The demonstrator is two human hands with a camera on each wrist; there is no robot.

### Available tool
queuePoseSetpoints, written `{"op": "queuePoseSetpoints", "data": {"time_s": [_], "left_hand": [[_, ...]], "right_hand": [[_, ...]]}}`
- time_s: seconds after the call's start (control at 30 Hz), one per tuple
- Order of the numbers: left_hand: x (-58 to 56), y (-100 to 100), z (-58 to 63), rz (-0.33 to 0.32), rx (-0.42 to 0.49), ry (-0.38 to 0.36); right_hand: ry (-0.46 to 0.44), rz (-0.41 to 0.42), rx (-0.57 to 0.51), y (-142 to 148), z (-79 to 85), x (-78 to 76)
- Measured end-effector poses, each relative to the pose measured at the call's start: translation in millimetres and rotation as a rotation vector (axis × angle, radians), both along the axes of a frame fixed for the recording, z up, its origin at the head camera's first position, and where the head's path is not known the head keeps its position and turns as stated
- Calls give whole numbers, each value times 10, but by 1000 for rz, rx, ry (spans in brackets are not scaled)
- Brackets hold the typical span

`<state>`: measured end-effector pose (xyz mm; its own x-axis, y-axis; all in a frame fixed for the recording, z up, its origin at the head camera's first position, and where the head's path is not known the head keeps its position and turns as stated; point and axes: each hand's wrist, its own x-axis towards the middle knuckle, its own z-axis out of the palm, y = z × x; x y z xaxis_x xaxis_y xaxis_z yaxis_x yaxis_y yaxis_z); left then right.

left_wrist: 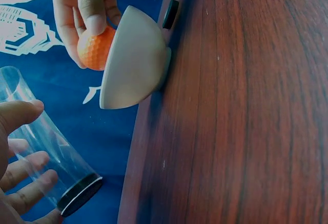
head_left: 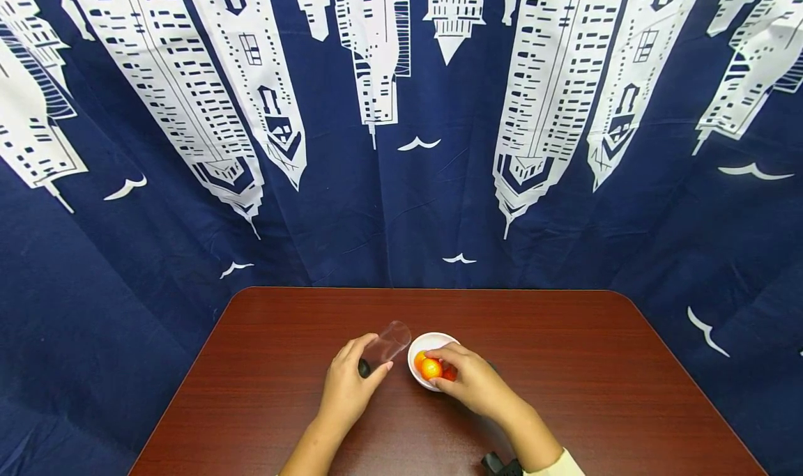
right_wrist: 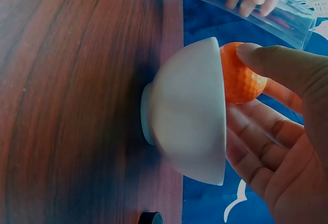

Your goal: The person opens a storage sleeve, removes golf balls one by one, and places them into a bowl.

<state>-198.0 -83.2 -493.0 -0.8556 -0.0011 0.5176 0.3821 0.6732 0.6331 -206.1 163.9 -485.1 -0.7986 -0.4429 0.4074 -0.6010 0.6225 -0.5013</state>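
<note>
My left hand (head_left: 348,378) grips a clear plastic tube (head_left: 392,338), which is tilted above the table and has a black cap (left_wrist: 81,196) on its lower end. To its right, a white bowl (head_left: 433,336) stands on the table. My right hand (head_left: 479,384) reaches over the bowl and pinches an orange golf ball (head_left: 431,369) between thumb and fingers, at rim height in the right wrist view. More balls lie in the bowl, an orange one (head_left: 419,358) and a red one (head_left: 449,373), partly covered by the hand. Inside the tube I see no ball.
A loose black cap (left_wrist: 171,14) rests on the table beyond the bowl, mostly behind my right hand in the head view. The brown wooden table (head_left: 602,364) ends at a blue curtain (head_left: 401,204) printed with white buildings. A black device (head_left: 502,465) sits by my right wrist.
</note>
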Motion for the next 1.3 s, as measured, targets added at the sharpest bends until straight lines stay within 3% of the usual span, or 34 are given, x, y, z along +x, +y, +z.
{"op": "queuePoseSetpoints", "data": {"time_s": [0.3, 0.6, 1.0, 1.3], "left_hand": [[-24, -34, -29, -2, 15, -61], [-52, -59, -69, 10, 32, -136], [-100, -106, -163, -32, 77, -236], [-127, -107, -213, -83, 116, -256]], "right_hand": [[-17, -8, 119, -16, 0, -17], [-63, 73, 125, 23, 1, -59], [-83, 16, 83, -16, -55, -68], [-75, -18, 104, -35, -57, -42]]}}
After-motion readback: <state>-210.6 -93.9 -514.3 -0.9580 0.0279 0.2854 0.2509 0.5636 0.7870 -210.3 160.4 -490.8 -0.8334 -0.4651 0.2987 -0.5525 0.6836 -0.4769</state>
